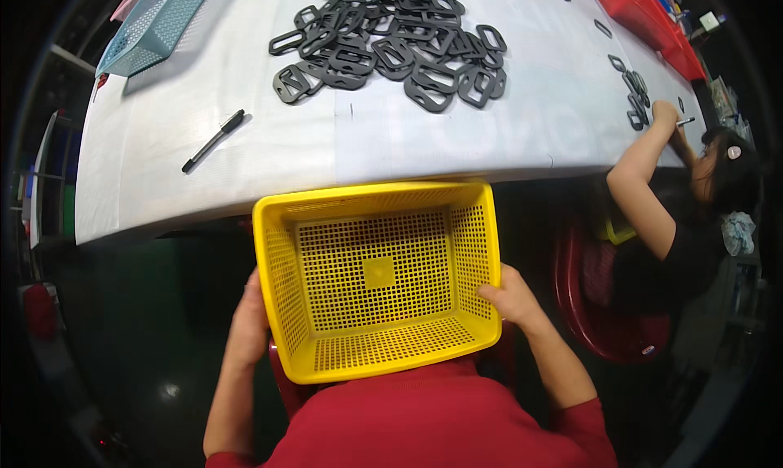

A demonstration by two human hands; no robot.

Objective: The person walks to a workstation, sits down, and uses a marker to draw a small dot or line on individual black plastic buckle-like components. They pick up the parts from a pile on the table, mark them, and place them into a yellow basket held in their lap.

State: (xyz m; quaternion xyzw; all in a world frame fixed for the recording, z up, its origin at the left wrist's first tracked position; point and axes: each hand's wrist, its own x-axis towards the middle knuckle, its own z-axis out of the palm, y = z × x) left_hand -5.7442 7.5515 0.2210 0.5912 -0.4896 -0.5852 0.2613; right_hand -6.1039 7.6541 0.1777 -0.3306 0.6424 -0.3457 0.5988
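A yellow plastic basket (378,273) with mesh walls and nothing inside is held in front of my body, at the near edge of the table. My left hand (254,305) grips its left side, the fingers mostly hidden behind the wall. On the right side my right hand (512,295) is closed round the wall, its thumb over the rim. Beyond the basket, a heap of black oblong plastic rings (391,54) lies on the white-covered table (294,154).
A black pen (214,141) lies left of the heap. Far left stands a blue mesh basket (155,29); a red bin (644,19) is far right. At the right, a seated person (652,199) works by several more black rings (636,97). A red chair (571,289) stands there.
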